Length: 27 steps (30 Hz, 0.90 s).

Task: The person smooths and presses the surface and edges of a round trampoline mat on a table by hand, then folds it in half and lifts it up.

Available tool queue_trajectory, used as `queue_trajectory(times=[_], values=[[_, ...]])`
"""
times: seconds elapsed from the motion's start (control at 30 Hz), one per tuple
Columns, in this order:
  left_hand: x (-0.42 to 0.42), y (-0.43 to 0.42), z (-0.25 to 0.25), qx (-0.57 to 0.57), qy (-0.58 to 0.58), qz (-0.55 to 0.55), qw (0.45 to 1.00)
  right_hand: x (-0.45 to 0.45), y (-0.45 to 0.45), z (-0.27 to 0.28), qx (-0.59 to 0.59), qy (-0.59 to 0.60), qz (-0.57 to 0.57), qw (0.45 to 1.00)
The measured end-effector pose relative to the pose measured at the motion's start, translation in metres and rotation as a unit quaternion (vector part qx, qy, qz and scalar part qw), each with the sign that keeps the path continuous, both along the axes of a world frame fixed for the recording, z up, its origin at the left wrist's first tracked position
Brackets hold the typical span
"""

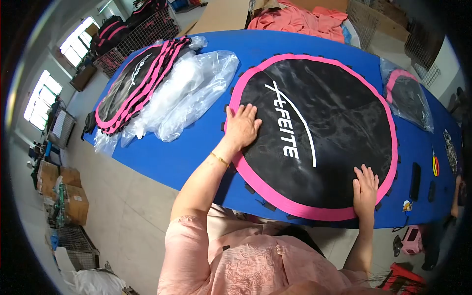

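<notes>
You press both bare palms to a round trampoline mat (pixel 329 113) spread on a blue-topped worktable (pixel 182 152); it lies directly beneath your hands, its black face filling the space between them. Your left hand (pixel 242 125), a gold-toned bracelet (pixel 220 159) at its wrist, lies across the near-left stretch of the pink border (pixel 305 210), fingers a little spread and tips on the black fabric. Your right hand (pixel 365 191) rests flat over the near-right edge, fingers slightly apart, pinching nothing. White lettering (pixel 286 129) (it ends in "FEITE") runs across the mat just right of your left hand, with a curved white stroke beside it. Dark tabs stand out around the rim.

Beyond your left hand, to its left, a stack of similar pink-edged mats (pixel 115 96) overlaps in a slanting pile, and crumpled clear plastic bags (pixel 177 105) lie between that pile and your hand. Ahead of your right hand, to its right, another black-and-pink piece sits inside a clear bag (pixel 410 101). Nearer your right hand, on its right, are a long black object (pixel 415 181), a smaller dark one (pixel 431 191) and a yellow-and-red item (pixel 435 164), too small to identify. Well ahead of both hands, past the table, coral fabric (pixel 300 22) is heaped.
</notes>
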<state>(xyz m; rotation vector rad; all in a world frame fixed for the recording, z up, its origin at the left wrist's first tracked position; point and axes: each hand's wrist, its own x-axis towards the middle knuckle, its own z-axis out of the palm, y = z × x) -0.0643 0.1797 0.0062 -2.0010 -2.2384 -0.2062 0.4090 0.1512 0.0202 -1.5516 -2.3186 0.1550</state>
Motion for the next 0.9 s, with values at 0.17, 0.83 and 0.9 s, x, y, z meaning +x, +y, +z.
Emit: queue_trajectory(times=[0.17, 0.83, 0.9], values=[[-0.008, 0.013, 0.002, -0.007, -0.03, 0.0, 1.0, -0.004, -0.003, 0.002, 0.009, 0.017, -0.005, 1.0], [0.007, -0.072, 0.009, 0.029, -0.002, -0.009, 1.0, -0.001, -0.002, -0.001, 0.013, -0.004, -0.006, 1.0], [0.017, -0.076, 0.008, 0.022, 0.012, -0.026, 0.999, 0.0, -0.002, 0.0, 0.012, -0.003, -0.008, 1.0]])
